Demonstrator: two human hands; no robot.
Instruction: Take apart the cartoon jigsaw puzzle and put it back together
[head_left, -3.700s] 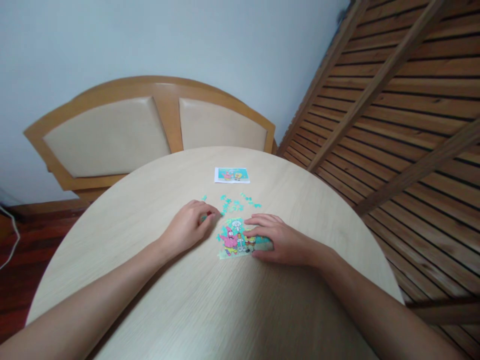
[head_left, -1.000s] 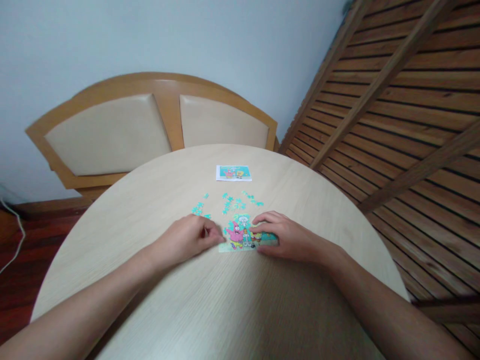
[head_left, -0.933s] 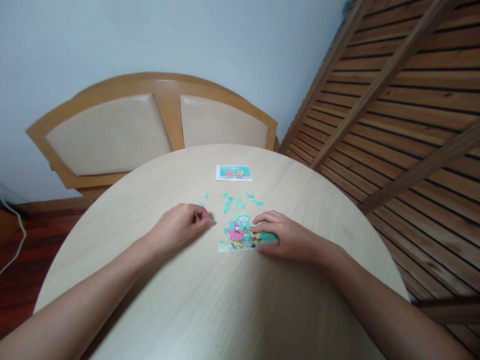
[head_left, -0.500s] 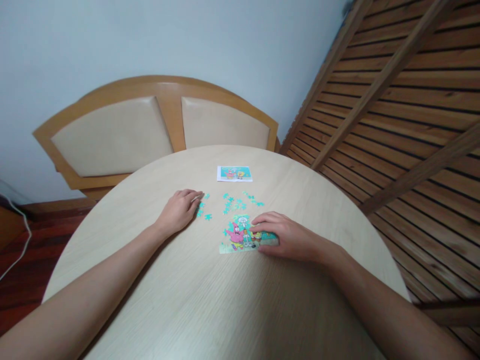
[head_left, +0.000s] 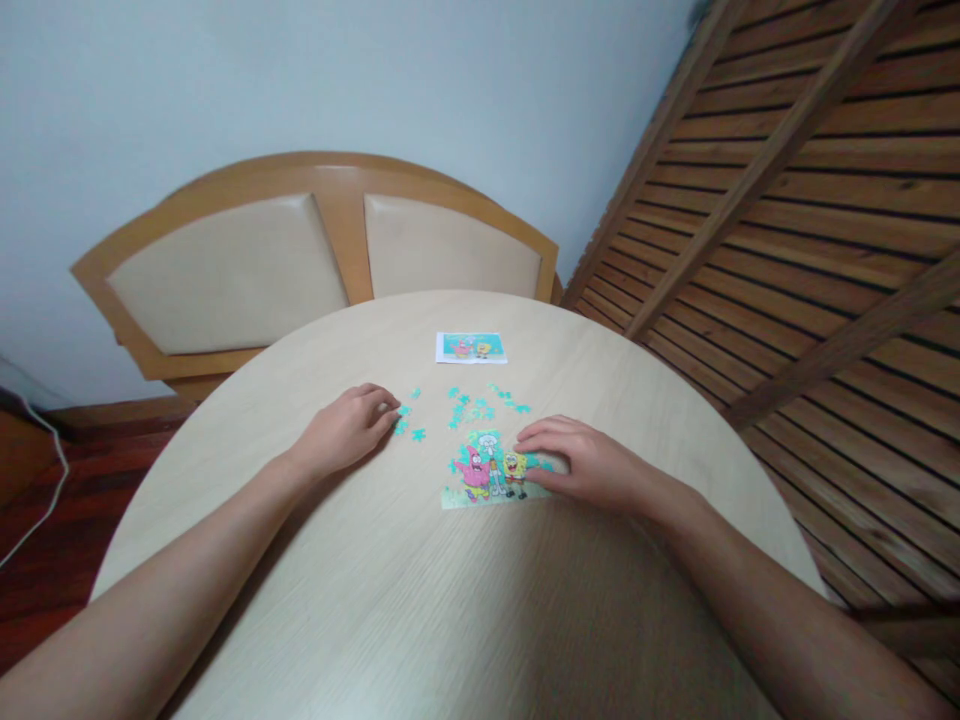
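Note:
A partly built cartoon jigsaw puzzle [head_left: 487, 470] lies flat on the round pale wooden table [head_left: 420, 600]. My right hand [head_left: 581, 462] rests on its right part with fingers stretched flat. My left hand [head_left: 346, 427] lies to the left, fingers curled down onto the table beside a few loose teal pieces [head_left: 409, 424]. Whether its fingertips pinch a piece is hidden. More loose teal pieces [head_left: 480, 404] are scattered just beyond the puzzle.
A small reference picture card [head_left: 471, 347] lies further back on the table. Behind the table stands a wooden bench back with beige cushions [head_left: 300, 260]. A slatted wooden wall [head_left: 810, 200] runs along the right. A white cable [head_left: 37, 480] lies on the floor at left.
My left hand moved from the puzzle's left edge up and left to the loose teal pieces. My right hand slid a little right, uncovering more of the puzzle picture.

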